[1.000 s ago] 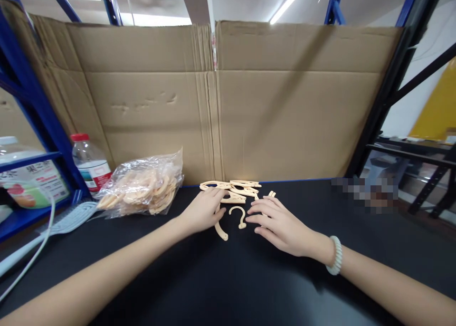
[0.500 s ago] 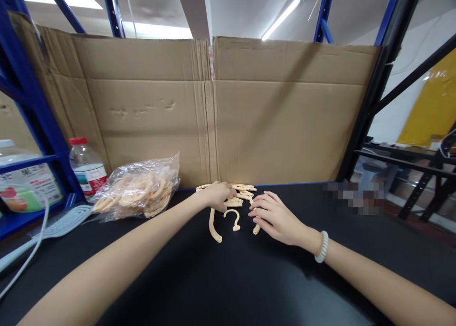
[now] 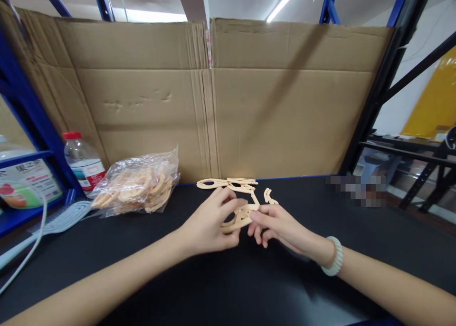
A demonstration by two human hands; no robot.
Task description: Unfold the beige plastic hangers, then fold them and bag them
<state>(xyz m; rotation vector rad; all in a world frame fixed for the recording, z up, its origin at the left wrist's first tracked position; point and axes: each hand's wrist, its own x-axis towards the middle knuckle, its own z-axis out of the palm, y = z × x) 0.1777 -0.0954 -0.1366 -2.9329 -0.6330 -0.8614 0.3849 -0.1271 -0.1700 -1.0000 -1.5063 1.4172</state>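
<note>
Between my two hands is a cream plastic folding hanger (image 3: 245,215), held above the black table. My left hand (image 3: 213,219) curls around its left end, with the thumb below. At the right end, my right hand (image 3: 272,224) pinches it between thumb and fingers. My fingers cover much of its shape, so I cannot tell how its pieces are joined. Behind my hands lie more cream hanger pieces (image 3: 212,183) near the cardboard. A small curved piece (image 3: 268,195) rests just beyond my right hand.
On the left, a clear plastic bag (image 3: 142,183) full of cream hangers sits beside a red-capped bottle (image 3: 85,162) and a pale blue hairbrush (image 3: 69,216). Cardboard panels (image 3: 285,121) stand along the back of the black table (image 3: 199,288). A white cable hangs at far left.
Both hands have come nearer to me and closer together, now holding the hanger between them. The hook and long arm that lay in front are no longer seen on the table there.
</note>
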